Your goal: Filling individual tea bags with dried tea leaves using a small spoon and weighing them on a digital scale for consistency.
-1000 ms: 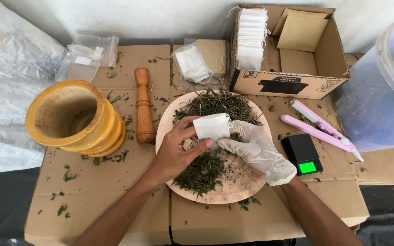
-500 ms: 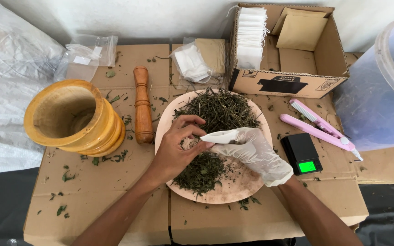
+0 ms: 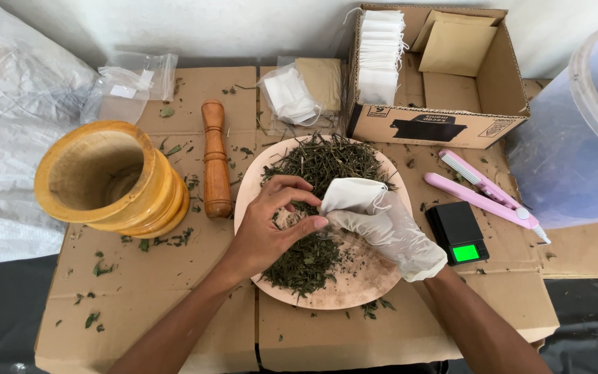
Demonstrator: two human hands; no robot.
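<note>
A: What is the grip of each hand?
B: The gloved right hand holds a small white filter bag pinched by its mouth, at the centre of the frame. The bare left hand has its fingers drawn narrow, tips together on a pinch of dried green herb; whether any leaf is caught between them cannot be told.

A: Where does the bag lie?
B: Over the round wooden plate, tilted, its opening toward the left hand, touching the herb heap.

A: Which step is this?
B: Judged from the pose, filling: herb being gathered beside the bag's mouth. The next move calls for the mouth kept apart and the pinch carried in without spilling.

A: What surrounds it?
B: On the cardboard-covered table: wooden mortar and pestle at left, pocket scale and pink sealer at right, a carton of bags above.
</note>
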